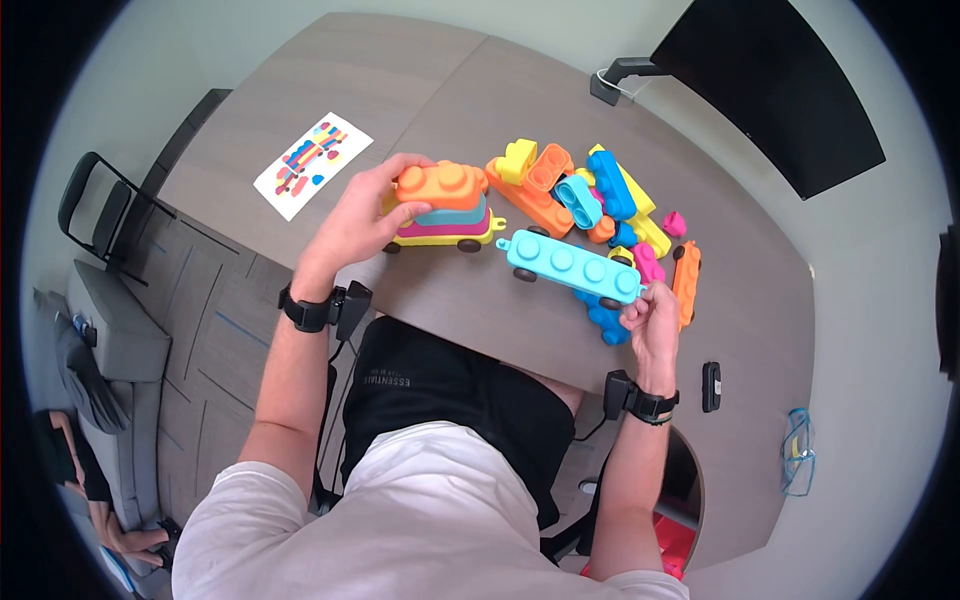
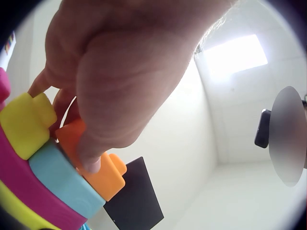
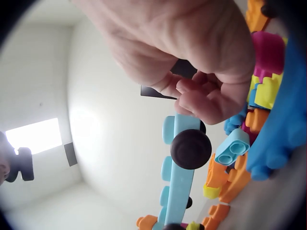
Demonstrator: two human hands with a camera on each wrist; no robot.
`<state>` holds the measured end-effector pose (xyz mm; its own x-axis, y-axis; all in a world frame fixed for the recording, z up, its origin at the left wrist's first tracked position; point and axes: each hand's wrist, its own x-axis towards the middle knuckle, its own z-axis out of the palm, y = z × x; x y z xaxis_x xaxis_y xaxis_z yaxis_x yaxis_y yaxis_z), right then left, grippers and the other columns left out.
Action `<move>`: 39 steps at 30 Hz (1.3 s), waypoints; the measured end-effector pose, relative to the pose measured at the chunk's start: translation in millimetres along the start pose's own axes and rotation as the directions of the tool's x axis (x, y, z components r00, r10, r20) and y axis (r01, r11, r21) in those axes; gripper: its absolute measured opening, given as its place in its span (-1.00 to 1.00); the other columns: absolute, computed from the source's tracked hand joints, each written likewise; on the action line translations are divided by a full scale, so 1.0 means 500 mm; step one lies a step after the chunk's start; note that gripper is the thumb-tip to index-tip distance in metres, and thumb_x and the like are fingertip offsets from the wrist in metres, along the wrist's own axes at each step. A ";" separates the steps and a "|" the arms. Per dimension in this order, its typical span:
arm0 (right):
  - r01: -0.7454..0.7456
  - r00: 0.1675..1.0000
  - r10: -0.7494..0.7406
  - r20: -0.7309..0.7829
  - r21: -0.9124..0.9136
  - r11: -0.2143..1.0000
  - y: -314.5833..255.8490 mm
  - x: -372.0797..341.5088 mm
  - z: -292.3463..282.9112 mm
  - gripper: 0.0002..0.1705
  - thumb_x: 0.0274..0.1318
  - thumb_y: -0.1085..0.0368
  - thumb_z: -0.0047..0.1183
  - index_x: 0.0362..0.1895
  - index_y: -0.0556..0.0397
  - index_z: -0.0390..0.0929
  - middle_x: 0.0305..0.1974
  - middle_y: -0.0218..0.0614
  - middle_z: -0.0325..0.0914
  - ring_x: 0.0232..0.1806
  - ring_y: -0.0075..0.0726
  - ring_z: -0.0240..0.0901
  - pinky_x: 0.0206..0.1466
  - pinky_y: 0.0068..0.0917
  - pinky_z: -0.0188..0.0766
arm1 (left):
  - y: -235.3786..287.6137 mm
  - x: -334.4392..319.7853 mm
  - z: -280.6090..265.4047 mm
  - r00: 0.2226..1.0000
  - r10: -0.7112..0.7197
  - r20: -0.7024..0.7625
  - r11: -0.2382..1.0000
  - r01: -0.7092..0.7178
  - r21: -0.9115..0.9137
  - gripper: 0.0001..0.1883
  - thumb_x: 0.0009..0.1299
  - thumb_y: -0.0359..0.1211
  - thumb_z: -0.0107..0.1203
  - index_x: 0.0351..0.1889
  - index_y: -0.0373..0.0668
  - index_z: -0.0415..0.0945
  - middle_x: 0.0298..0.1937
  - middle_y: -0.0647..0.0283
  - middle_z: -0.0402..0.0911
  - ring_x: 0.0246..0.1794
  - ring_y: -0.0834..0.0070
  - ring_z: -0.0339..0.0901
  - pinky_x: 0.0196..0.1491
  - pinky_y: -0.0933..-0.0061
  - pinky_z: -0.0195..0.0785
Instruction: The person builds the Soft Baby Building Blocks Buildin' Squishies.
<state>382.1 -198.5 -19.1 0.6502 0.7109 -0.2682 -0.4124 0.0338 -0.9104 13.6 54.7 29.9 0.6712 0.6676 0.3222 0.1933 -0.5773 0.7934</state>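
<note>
My left hand point(image 1: 368, 212) grips an orange block point(image 1: 440, 184) between thumb and fingers. This block sits on a light blue block point(image 2: 67, 179), over a magenta layer point(image 2: 43, 194) and a yellow wheeled base point(image 1: 438, 239). A yellow block point(image 2: 26, 125) stands beside the light blue one in the left wrist view. With its fingertips my right hand point(image 1: 655, 325) pinches one end of a light blue wheeled base point(image 1: 572, 266). That base is lifted and tilted, its far end pointing at the yellow base's hook, with a small gap showing between.
A pile of blocks lies behind the light blue base, with an orange wheeled base point(image 1: 686, 284) at its right. A picture sheet point(image 1: 313, 165) lies left. Farther right are a small black device point(image 1: 711, 387) and glasses point(image 1: 798, 452). A monitor point(image 1: 770, 95) stands at the back.
</note>
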 end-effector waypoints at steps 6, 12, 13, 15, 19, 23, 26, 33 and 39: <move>0.032 0.999 -0.033 -0.011 -0.031 0.999 0.007 0.003 0.002 -0.79 0.42 0.37 -0.08 -0.38 -0.04 0.31 -0.51 -0.44 0.26 -0.54 -0.41 0.37 -0.54 -0.41 0.26 | 0.003 0.000 -0.008 0.999 -0.022 0.032 0.998 0.024 -0.063 -0.50 0.59 -0.38 0.38 0.45 -0.27 0.56 0.30 0.11 0.75 0.30 0.30 0.67 0.47 0.23 0.48; -0.063 0.992 0.053 0.118 0.081 0.995 0.012 0.014 -0.011 -0.84 0.37 0.39 -0.07 -0.34 -0.02 0.31 -0.49 -0.42 0.28 -0.50 -0.40 0.39 -0.53 -0.39 0.30 | -0.002 0.003 0.010 0.997 -0.001 0.077 1.000 0.002 -0.012 -0.50 0.58 -0.40 0.37 0.44 -0.25 0.56 0.30 0.07 0.77 0.27 0.20 0.70 0.40 0.19 0.51; -0.081 0.990 0.072 0.122 0.067 0.994 0.015 0.011 -0.005 -0.86 0.38 0.39 -0.07 -0.32 -0.01 0.32 -0.49 -0.42 0.30 -0.51 -0.38 0.40 -0.52 -0.38 0.34 | -0.002 0.004 0.010 0.997 0.001 0.075 1.000 -0.003 0.026 -0.51 0.57 -0.41 0.37 0.43 -0.26 0.56 0.30 0.03 0.77 0.27 0.13 0.70 0.38 0.16 0.51; -0.100 0.988 0.092 0.127 0.054 0.994 0.018 0.005 0.011 -0.87 0.40 0.39 -0.06 -0.29 -0.01 0.33 -0.49 -0.41 0.32 -0.51 -0.37 0.42 -0.52 -0.36 0.37 | -0.007 0.005 0.011 0.997 0.003 0.074 0.998 -0.008 0.065 -0.51 0.56 -0.42 0.37 0.42 -0.26 0.56 0.29 0.00 0.77 0.27 0.05 0.70 0.37 0.14 0.52; -0.159 0.957 0.183 0.225 -0.120 0.980 0.035 0.000 0.024 -0.91 0.43 0.39 -0.01 -0.22 0.03 0.37 -0.46 -0.32 0.46 -0.49 -0.25 0.60 -0.48 -0.27 0.58 | -0.031 -0.005 0.029 0.999 0.017 0.044 0.967 -0.028 0.254 -0.50 0.53 -0.41 0.39 0.41 -0.25 0.57 0.27 -0.05 0.76 0.28 -0.11 0.67 0.37 0.03 0.51; -0.149 0.956 0.211 0.203 -0.285 0.947 0.043 -0.005 0.030 -0.92 0.42 0.39 0.06 -0.16 0.10 0.43 -0.51 -0.31 0.49 -0.55 -0.24 0.63 -0.54 -0.29 0.63 | -0.025 -0.010 0.027 0.997 -0.069 0.027 0.928 0.054 0.369 -0.48 0.50 -0.33 0.44 0.40 -0.12 0.60 0.11 -0.05 0.77 0.22 -0.10 0.65 0.29 -0.05 0.54; -0.124 0.949 0.242 0.201 -0.467 0.876 0.040 -0.016 0.039 -0.86 0.45 0.35 0.10 -0.09 0.18 0.48 -0.56 -0.34 0.48 -0.63 -0.25 0.63 -0.61 -0.31 0.61 | -0.010 -0.013 0.017 0.988 -0.151 0.020 0.905 0.130 0.406 -0.47 0.49 -0.33 0.44 0.41 -0.10 0.60 0.11 -0.02 0.78 0.21 -0.08 0.66 0.29 -0.06 0.54; -0.114 0.931 0.334 0.149 -0.750 0.652 0.065 -0.030 0.062 -0.71 0.51 0.26 0.24 -0.01 0.31 0.61 -0.58 -0.31 0.56 -0.61 -0.28 0.70 -0.63 -0.36 0.61 | -0.010 -0.026 -0.015 0.990 -0.139 -0.016 0.879 0.131 0.458 -0.44 0.45 -0.41 0.43 0.43 -0.08 0.61 0.18 0.04 0.78 0.28 -0.02 0.65 0.35 0.00 0.53; -0.076 0.963 0.252 0.089 -0.812 0.579 0.070 -0.030 0.062 -0.68 0.53 0.21 0.31 -0.10 0.30 0.68 -0.56 -0.31 0.60 -0.64 -0.36 0.66 -0.60 -0.36 0.57 | 0.068 -0.027 0.003 0.989 0.109 -0.105 0.885 -0.048 0.463 -0.41 0.43 -0.52 0.41 0.44 -0.14 0.59 0.36 0.06 0.74 0.43 -0.01 0.61 0.51 0.03 0.47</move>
<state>338.1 -186.4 -37.0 0.4654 0.7562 -0.4600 0.2299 -0.6051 -0.7622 12.3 25.6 51.6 0.6095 0.6464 0.4589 0.4701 -0.7608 0.4473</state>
